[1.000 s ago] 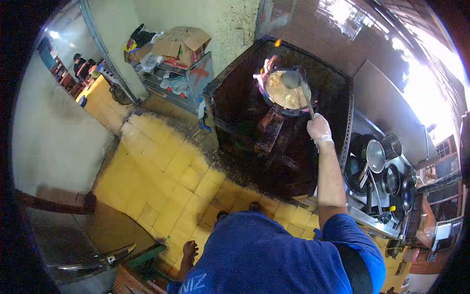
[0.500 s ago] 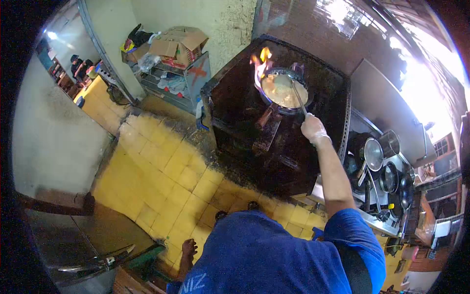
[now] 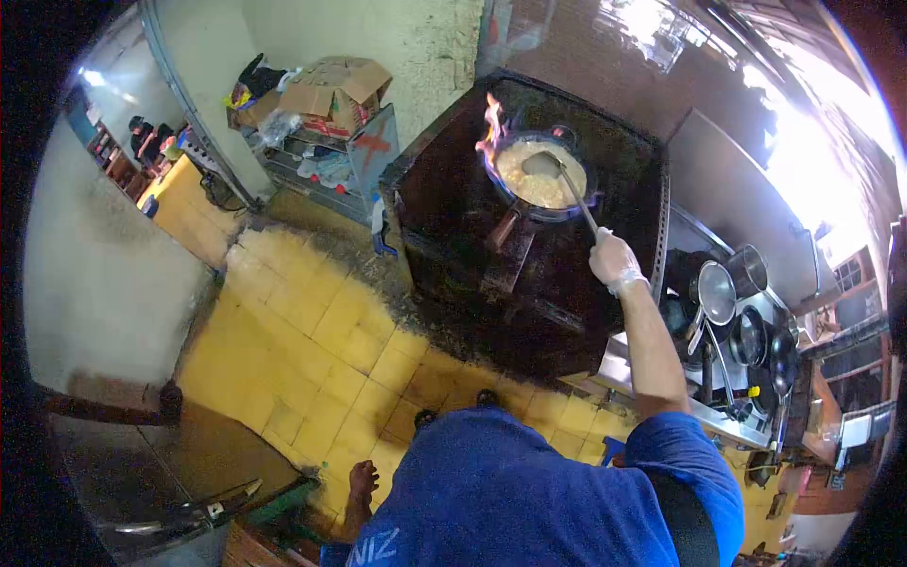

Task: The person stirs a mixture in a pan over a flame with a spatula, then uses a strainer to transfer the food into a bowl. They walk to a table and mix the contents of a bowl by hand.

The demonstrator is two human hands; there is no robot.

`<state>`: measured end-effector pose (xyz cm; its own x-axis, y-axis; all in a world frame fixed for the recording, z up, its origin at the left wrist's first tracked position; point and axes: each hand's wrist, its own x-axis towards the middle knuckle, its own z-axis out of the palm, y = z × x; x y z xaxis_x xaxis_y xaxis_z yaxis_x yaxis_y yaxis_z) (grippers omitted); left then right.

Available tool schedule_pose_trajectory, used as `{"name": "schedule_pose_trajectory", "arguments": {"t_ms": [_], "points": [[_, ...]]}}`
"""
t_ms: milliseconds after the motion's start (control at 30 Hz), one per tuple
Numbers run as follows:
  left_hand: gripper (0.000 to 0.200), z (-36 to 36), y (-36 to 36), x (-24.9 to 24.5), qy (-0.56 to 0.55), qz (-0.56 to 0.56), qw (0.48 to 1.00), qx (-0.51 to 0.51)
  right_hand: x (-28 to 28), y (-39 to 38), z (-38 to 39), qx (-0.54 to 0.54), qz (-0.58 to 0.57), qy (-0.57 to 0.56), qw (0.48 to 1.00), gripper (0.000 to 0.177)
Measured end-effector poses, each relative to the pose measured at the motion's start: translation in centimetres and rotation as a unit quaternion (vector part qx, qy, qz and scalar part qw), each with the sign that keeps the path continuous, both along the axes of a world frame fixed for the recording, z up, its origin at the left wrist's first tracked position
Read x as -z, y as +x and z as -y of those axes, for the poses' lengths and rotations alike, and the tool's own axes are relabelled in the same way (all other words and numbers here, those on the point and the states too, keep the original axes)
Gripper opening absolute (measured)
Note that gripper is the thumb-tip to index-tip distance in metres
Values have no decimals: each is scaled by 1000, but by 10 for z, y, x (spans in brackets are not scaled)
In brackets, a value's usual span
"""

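At one o'clock, a pan [image 3: 573, 189] of pale, wet food [image 3: 548, 194] sits over flames [image 3: 491, 132] that lick up at its ten o'clock edge. The right hand [image 3: 616, 262], gloved, at three o'clock, grasps a ladle [image 3: 578, 199] dipped in the food. At seven o'clock, the left hand [image 3: 363, 480] is loosely curled, apparently empty. Cooking seems under way, with nothing dished out in view; the ladle hides some food, and doneness is unclear.

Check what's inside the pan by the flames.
Pale, lumpy food, partly hidden by the ladle. It covers the bottom of the pan, so nothing beneath shows.
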<state>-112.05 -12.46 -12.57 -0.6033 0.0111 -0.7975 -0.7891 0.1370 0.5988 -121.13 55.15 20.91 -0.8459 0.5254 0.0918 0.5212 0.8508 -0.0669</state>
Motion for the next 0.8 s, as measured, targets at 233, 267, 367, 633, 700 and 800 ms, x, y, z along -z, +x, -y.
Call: {"name": "schedule_pose_trajectory", "arguments": {"t_ms": [233,267,367,633,700,800], "points": [[24,-4,11,-9,-12,36,999,-17,-58,8,2,-18,-29,-47,998,19],[24,-2,15,-11,1,27,1000,-2,-51,-1,-3,4,-42,-46,998,19],[19,-4,19,-24,-5,13,1000,24,-28,-39,-11,39,-51,-31,997,22],[14,1,16,-21,-14,21,999,-27,2,-65,4,2,-3,-22,1000,22],[15,-4,18,-26,-21,33,999,-26,0,-51,-8,18,19,-33,999,23],[18,2,23,-11,-66,17,996,60,-9,-24,-23,-41,2,16,999,20]]}}
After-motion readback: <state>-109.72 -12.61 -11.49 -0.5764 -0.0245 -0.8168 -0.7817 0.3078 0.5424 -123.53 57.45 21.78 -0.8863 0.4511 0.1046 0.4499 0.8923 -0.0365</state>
